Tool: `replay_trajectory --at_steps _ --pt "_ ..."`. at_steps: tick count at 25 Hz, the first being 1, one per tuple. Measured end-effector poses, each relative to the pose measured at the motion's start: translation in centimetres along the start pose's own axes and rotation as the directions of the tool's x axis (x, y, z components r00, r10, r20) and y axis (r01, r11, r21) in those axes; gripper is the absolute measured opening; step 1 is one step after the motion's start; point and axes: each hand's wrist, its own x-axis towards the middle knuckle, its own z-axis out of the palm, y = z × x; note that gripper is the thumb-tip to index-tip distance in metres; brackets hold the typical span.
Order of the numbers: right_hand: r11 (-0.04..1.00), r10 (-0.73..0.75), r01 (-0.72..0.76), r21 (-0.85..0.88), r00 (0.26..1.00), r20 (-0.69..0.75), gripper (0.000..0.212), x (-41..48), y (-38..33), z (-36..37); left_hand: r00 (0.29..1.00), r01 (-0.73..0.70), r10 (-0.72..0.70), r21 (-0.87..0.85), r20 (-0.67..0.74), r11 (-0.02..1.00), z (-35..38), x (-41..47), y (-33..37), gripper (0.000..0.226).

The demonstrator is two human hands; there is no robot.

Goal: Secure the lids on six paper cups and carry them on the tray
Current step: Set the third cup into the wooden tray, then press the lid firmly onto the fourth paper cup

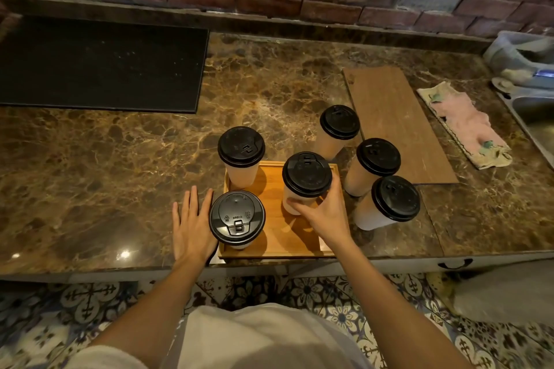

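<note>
A small wooden tray [278, 237] lies at the counter's front edge. Three paper cups with black lids stand on or over it: one at the front left [237, 220], one at the back left [241, 156], and a middle cup [306, 180] that my right hand [322, 214] grips around its body. My left hand [190, 223] lies flat with straight fingers on the counter, beside the front left cup. Three more lidded cups stand on the counter to the tray's right: a far one [338, 126], a middle one [376, 160] and a near one [392, 201].
A wooden board [395, 120] lies right of the cups, with a pink cloth [467, 126] and a metal sink [536, 120] beyond it. A black mat [99, 66] covers the counter's back left. A brick wall runs behind. The brown marble counter [120, 159] ends at my waist.
</note>
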Motion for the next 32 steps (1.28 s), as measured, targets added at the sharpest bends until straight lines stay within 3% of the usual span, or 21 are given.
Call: replay_trajectory --at_steps 9,21,26,29,32 --pt "1.000 0.012 -0.012 -0.014 0.999 0.031 0.094 4.0 0.1 2.0 1.000 -0.007 0.007 0.035 0.011 0.999 0.5 0.4 -0.2 0.079" --pt "1.000 0.004 -0.003 -0.011 0.997 0.072 0.096 6.4 0.0 3.3 1.000 0.001 -0.001 -0.002 0.012 1.000 0.2 0.6 -0.1 0.072" --pt "0.999 0.039 -0.039 -0.001 0.986 0.163 0.092 6.0 0.4 2.0 1.000 0.001 -0.001 -0.030 -0.006 1.000 -0.1 0.5 0.0 0.067" --pt "0.984 0.138 -0.123 0.125 0.983 -0.119 0.072 5.3 1.0 0.9 1.000 -0.011 0.011 -0.031 -0.007 0.999 -0.3 0.4 0.1 0.064" --pt "0.957 0.262 -0.212 0.199 0.926 -0.273 0.089 6.9 0.7 0.7 1.000 -0.015 0.016 -0.064 0.007 0.998 -0.5 0.4 0.3 0.069"
